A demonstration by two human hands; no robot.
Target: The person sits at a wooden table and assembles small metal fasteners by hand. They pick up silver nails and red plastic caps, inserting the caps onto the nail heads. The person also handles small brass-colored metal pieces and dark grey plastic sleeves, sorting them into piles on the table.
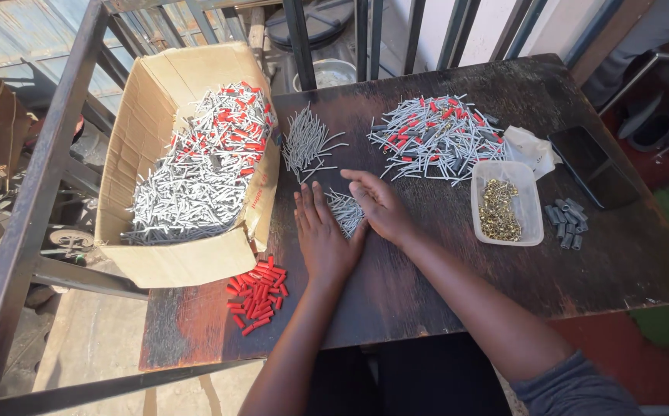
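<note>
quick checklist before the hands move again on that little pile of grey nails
1. Left hand flat on table beside small nail pile: ok.
2. Right hand cupped against the pile's other side: ok.
3. Pile kept apart from larger sorted nails: ok.
4. Red plugs clear of the hands: ok.
5. Clear tub of brass pieces upright: ok.
6. Any nail pinched in a grip: cannot tell.
</note>
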